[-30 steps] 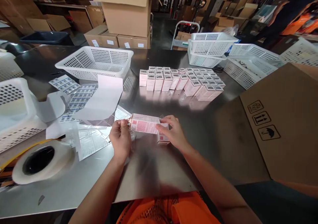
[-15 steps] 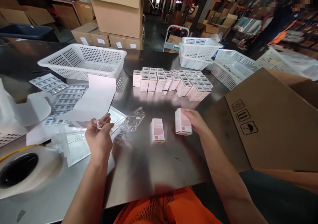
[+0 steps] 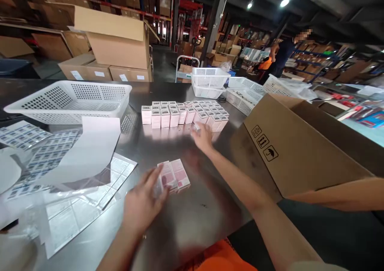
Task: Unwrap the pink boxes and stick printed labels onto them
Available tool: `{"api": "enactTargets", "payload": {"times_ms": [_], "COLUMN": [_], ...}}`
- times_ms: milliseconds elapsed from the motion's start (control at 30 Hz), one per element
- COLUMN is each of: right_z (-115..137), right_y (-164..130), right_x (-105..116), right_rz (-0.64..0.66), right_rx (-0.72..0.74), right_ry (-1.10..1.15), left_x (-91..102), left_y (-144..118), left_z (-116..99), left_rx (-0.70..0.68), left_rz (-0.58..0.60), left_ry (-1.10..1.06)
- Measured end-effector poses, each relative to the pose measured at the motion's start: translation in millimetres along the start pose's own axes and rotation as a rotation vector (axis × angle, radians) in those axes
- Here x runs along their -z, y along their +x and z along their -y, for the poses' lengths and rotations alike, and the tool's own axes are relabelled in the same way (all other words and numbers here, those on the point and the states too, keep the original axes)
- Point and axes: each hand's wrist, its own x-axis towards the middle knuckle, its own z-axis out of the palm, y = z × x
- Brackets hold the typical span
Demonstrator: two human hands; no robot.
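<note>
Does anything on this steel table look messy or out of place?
Mostly tidy. The small pink-and-white cartons stand in neat rows, though those at the right end lean askew. Two pink cartons lie flat apart from them, by the left hand. Loose label sheets overlap untidily at the left.

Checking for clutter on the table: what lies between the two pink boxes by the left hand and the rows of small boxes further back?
In the head view, only bare steel table separates the two pink boxes from the rows of small boxes.

A steel table fills the frame: white basket upper left, label sheets left, standing pink cartons centre (tightly ranked), two flat pink cartons lower centre, cardboard box right.
</note>
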Motion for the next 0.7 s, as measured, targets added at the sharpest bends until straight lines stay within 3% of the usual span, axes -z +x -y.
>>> {"api": "enactTargets", "payload": {"times_ms": [133, 267, 400, 500, 600, 700], "right_z": [-20, -27, -18, 0, 28, 61], "right_y": [67, 71, 27, -22, -75, -118], "right_x": [15, 9, 6, 11, 17, 25], "right_rz": [-0.019, 0.002, -0.091, -0.229, -0.374, -0.449], "right_rx": [-0.002, 0.097, 0.255, 0.376, 0.485, 0.732], "right_ry": [-0.157, -0.181, -0.101, -0.016, 0.087, 0.271], "left_x": [-28.3, -41.2, -39.4, -29.0, -12.4, -0.5], "left_y": [-9, -10, -8, -7, -7, -8], "left_z": [-26, -33, -29, -25, -23, -26], "left_rx": [-0.098, -0.119, -0.095, 0.036, 0.188, 0.296], "left_rz": [0.328, 0.438, 0.425, 0.357, 0.258, 0.249], "left_ry": [0.227, 0.278, 0.218, 0.019, -0.491, -1.063]}}
